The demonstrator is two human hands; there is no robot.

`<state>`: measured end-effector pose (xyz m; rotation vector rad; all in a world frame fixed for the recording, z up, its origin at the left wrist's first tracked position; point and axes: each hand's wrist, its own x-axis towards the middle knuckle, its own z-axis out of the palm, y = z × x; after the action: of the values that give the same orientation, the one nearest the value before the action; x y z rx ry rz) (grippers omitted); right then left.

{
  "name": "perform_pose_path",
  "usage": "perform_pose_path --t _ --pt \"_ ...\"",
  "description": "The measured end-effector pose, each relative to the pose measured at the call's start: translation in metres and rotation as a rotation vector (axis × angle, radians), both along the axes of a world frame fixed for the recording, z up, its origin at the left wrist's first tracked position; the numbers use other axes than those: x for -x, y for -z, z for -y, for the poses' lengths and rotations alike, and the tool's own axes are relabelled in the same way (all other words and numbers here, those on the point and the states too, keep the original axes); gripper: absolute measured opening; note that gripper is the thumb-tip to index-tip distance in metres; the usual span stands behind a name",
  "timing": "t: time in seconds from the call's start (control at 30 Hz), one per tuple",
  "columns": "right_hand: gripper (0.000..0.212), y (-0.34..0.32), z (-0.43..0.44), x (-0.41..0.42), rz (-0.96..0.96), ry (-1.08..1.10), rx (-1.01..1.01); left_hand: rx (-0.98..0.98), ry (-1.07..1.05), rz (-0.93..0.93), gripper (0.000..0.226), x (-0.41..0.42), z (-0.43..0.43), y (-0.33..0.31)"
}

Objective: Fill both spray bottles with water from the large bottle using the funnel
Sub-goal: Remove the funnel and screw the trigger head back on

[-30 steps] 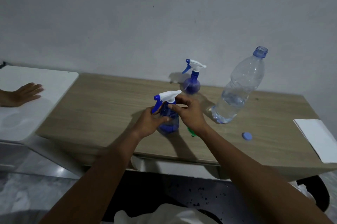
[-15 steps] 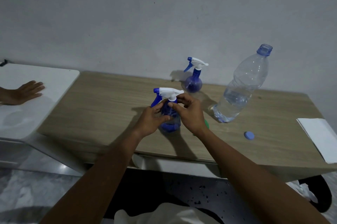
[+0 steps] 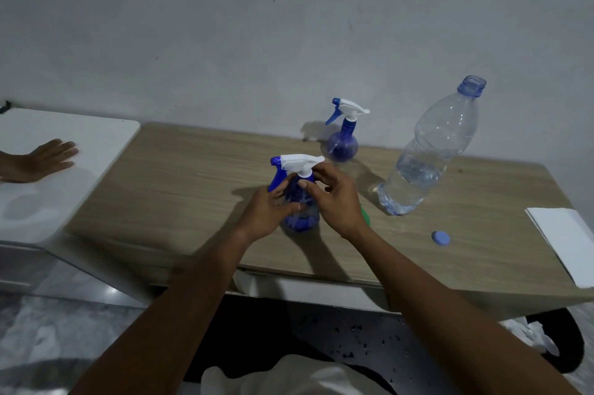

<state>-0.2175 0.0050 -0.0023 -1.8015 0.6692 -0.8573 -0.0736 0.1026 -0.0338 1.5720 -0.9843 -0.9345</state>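
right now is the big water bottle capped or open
Open. The large bottle has a bare neck, and a blue cap lies apart on the table.

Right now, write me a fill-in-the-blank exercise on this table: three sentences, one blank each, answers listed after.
1. The left hand and right hand both hold the near spray bottle, whose trigger lever is coloured ___.
2. The large bottle stands on the table with its cap ___.
3. That cap lies to the ___ of the near spray bottle.

Answers: blue; off; right.
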Motion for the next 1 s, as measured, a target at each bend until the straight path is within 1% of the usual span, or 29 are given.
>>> perform_pose_path --t 0.1,0.17,0.27,0.43,0.63,0.77,0.93,1.0 --pt "0.034 0.004 -0.003 0.000 -0.024 0.009 0.052 0.012 -0.006 -0.015 0.047 0.001 0.000 0.000" --pt "0.032 0.005 -0.006 0.000 -0.003 0.013 0.055 0.015 -0.012 -0.026 0.045 0.002 0.000 0.000" --pt "0.030 0.006 -0.007 -0.002 0.023 0.037 0.008 0.024 -0.005 -0.026 0.049 0.000 0.000 0.000" --pt "0.029 0.004 -0.008 -0.003 0.062 0.055 -0.045 0.007 -0.006 -0.013 0.070 0.001 0.001 0.001" --pt "0.027 0.001 -0.010 -0.003 0.065 0.036 -0.039 -0.021 0.021 0.002 0.072 0.000 0.000 -0.001" --pt "0.030 0.004 -0.010 -0.003 0.066 0.035 -0.064 0.014 0.022 0.039 0.066 0.002 0.000 -0.005" --pt "0.038 0.001 -0.001 -0.001 0.006 0.020 -0.036 -0.012 0.031 0.057 0.068 0.000 0.000 -0.005" --pt "0.037 -0.001 0.001 0.000 -0.031 0.018 -0.015 -0.010 0.031 0.061 0.069 0.000 0.000 -0.004"
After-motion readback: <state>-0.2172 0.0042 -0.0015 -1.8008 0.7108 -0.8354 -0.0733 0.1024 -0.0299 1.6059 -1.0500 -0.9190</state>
